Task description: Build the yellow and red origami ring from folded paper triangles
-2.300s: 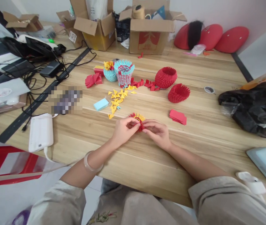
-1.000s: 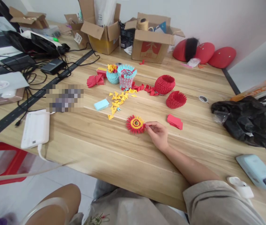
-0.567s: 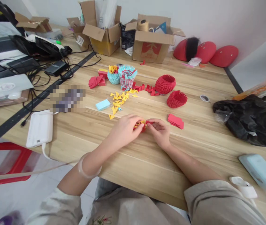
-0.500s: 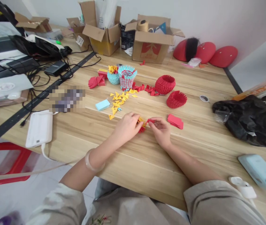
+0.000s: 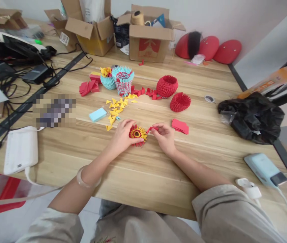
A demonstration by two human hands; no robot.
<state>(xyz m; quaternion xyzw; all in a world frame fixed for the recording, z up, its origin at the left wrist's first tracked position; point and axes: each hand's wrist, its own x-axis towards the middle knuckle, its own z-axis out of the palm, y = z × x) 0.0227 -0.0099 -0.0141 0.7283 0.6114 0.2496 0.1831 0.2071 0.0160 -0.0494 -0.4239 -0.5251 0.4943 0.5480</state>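
Note:
My left hand [image 5: 123, 136] grips the left side of a round red and yellow folded-paper piece [image 5: 141, 132], with the thumb across its lower front. Its spiky rings and dark centre hole face up. Just to its right, my right hand [image 5: 165, 136] pinches a small red folded paper piece [image 5: 153, 129] between thumb and fingers. That piece points toward the ring's right edge; I cannot tell whether they touch. A stack of red paper slips [image 5: 180, 126] lies right of my right hand. Loose yellow paper triangles [image 5: 114, 111] are scattered beyond my left hand, beside a light blue paper stack [image 5: 97, 115].
Farther back stand a blue and red paper vase [image 5: 123, 81], a small blue pot [image 5: 108, 81] and two red paper bowls [image 5: 167, 86]. Cardboard boxes [image 5: 148, 35] line the wall. A white power bank [image 5: 21, 150] lies left; a black plastic bag [image 5: 253, 118] sits right.
The view has shifted right. My left hand has opened around the paper ring, whose top now faces up in plain sight. My right hand still holds the small red piece beside it.

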